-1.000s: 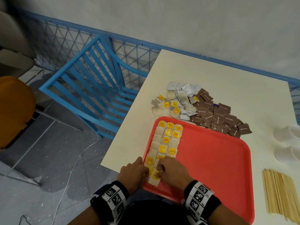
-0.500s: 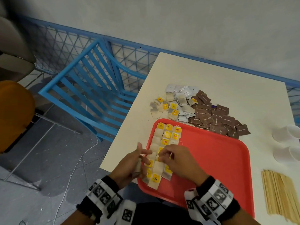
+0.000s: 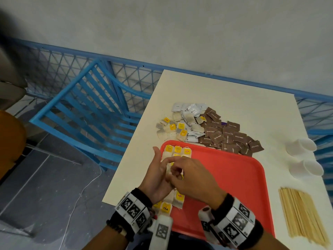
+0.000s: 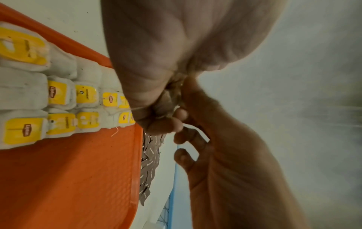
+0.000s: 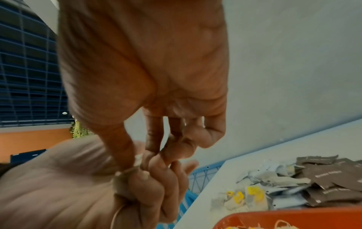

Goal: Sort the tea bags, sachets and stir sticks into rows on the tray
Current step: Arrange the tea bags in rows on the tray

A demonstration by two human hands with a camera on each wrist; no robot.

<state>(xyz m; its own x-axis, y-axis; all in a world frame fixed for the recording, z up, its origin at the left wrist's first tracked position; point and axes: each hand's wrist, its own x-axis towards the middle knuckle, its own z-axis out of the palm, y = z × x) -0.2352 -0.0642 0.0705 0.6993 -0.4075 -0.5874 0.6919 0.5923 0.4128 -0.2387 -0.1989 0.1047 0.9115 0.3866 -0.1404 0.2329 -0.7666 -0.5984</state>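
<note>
Pale and rectangular, the table (image 3: 234, 105) was set with its far edge against a blue lattice railing (image 3: 126, 78) below a grey wall, and a blue slatted chair (image 3: 86, 112) was seen beside its left edge. A red tray (image 3: 225, 177) was placed at the near edge of the table, its left rim close to the table's left edge. The right half of the tray was bare, and bare tabletop was left beyond the piles toward the wall.

Rows of yellow-tagged tea bags (image 4: 58, 99) were laid along the tray's left side. Just past the tray's far rim, loose tea bags (image 3: 173, 127) were heaped beside white sachets (image 3: 191, 109) and brown sachets (image 3: 227, 136). A bundle of wooden stir sticks (image 3: 304, 215) was laid on the table to the right of the tray, with two white cups (image 3: 302, 156) lying beyond it.

Both hands were raised together over the left rows. A single tea bag (image 3: 169, 170) was pinched between them: the left hand (image 3: 158, 179) was turned palm-in with its fingers curled on the bag, and the right hand (image 3: 192, 179) was closed with its fingertips (image 5: 154, 148) pinching at the bag's top, where a thin string (image 5: 117, 215) was seen. Both wrists were wrapped in bands with black-and-white markers.
</note>
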